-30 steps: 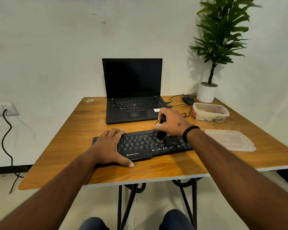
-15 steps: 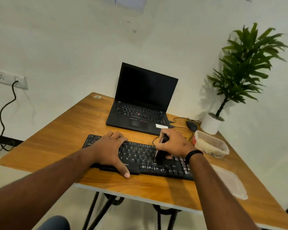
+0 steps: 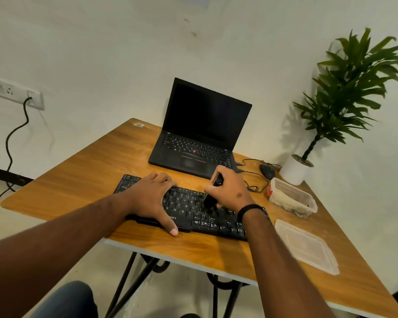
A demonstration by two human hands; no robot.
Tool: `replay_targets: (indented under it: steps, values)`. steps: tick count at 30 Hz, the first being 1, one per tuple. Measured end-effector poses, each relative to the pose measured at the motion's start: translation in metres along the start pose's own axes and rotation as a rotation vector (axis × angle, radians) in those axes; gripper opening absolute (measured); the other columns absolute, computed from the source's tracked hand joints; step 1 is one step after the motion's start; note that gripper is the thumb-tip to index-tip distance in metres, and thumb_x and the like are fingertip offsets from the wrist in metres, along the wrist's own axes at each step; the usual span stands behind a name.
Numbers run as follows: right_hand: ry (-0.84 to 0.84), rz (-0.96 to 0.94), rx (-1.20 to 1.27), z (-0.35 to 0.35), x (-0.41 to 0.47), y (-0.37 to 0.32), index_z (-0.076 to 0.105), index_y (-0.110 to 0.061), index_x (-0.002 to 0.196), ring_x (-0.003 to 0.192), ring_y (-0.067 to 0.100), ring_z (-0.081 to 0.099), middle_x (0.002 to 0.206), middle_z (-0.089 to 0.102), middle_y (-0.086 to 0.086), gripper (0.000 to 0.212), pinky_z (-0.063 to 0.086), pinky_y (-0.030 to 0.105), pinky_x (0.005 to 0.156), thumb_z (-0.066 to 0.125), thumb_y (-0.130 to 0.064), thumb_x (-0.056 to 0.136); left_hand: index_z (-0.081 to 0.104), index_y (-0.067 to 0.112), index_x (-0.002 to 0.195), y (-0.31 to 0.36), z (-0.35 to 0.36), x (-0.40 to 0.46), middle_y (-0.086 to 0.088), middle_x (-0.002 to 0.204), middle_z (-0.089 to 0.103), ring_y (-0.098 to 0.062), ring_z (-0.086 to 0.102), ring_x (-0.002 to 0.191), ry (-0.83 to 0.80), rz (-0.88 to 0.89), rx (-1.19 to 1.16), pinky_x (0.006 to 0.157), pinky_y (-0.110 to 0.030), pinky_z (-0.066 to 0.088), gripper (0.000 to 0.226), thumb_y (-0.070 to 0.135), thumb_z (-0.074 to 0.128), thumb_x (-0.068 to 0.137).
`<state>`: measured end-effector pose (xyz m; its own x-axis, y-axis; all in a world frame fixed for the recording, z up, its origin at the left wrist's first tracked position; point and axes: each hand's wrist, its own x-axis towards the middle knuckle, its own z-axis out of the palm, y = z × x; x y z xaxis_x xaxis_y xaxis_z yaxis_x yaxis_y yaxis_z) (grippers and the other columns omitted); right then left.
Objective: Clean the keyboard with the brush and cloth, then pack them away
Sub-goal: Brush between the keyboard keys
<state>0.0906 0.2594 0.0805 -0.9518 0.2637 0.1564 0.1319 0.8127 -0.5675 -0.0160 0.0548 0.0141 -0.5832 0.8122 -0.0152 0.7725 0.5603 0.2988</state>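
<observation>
Two hands are seen over the keyboard (image 3: 193, 210), which lies near the front edge of the desk (image 3: 78, 180). At the far left, a socket (image 3: 14, 91) is fixed to the wall, with a black cable (image 3: 9, 143) hanging from it. The left hand (image 3: 152, 198) is laid flat on the keyboard's left part, fingers spread and straight, the thumb resting at its front edge. The brush (image 3: 210, 198) is gripped by the right hand (image 3: 230, 189), fingers curled round its dark handle, its lower end set on the keys. A laptop (image 3: 200, 131) is placed open behind the keyboard, screen dark. To the right, a mouse (image 3: 267, 171), a potted plant (image 3: 345, 95) and a clear box (image 3: 293, 198) are seen; something pale lies in the box, too unclear to name. A lid (image 3: 306, 246) is laid flat just beside the right forearm.
</observation>
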Motion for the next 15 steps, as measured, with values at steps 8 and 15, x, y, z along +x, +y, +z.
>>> replay_targets:
  steps: [8,15]
  values:
    - [0.032,-0.067,-0.062,0.01,-0.001,-0.009,0.057,-0.012,0.089,0.08,0.021,0.064,0.085,0.063,0.003,0.021,0.059,0.032,0.057,0.073,-0.019,0.078,0.021,0.024,0.156,0.002,0.0,-0.001,0.009,0.147,0.027,-0.013,0.024,0.131,0.019,0.002,0.004,0.116,-0.034,0.026,0.139,0.091,0.072,0.044]
    - [-0.043,-0.065,-0.008,0.01,-0.007,-0.018,0.056,-0.011,0.092,0.077,0.021,0.067,0.087,0.063,0.005,0.021,0.059,0.034,0.053,0.072,-0.017,0.08,0.021,0.023,0.156,0.003,0.0,-0.001,0.008,0.146,0.027,-0.014,0.025,0.131,0.026,0.005,0.021,0.116,-0.032,0.025,0.14,0.091,0.07,0.045]
